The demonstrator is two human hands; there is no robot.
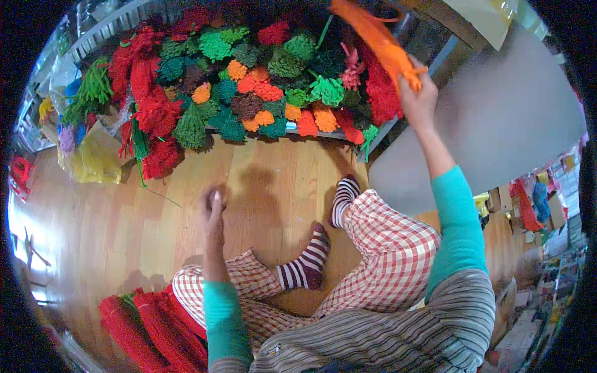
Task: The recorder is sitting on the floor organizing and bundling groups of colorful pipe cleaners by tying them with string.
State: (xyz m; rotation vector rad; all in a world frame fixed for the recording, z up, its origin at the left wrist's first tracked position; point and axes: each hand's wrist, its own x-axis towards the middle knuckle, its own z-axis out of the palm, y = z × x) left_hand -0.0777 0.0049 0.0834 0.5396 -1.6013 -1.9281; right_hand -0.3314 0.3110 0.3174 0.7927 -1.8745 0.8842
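Observation:
My right hand (418, 99), raised at the upper right, is closed around one end of a long orange bundle of fuzzy stems (380, 39), which look like pipe cleaners. The bundle slants up and left, its far end at the picture's top edge. My left hand (214, 203) is blurred over the wooden floor, thumb up; whether its fingers hold anything cannot be made out. Ahead, many bundles in green, red, orange and brown lie stacked with their ends facing me, among them a bright green bundle (326, 91) and a dark green bundle (191, 126).
Long red bundles (163, 326) lie on the floor beside my left leg. A grey board (485, 112) stands at the right, near my right arm. A yellow plastic bag (98, 156) sits left of the stack. My striped socks (305, 261) rest on the floor.

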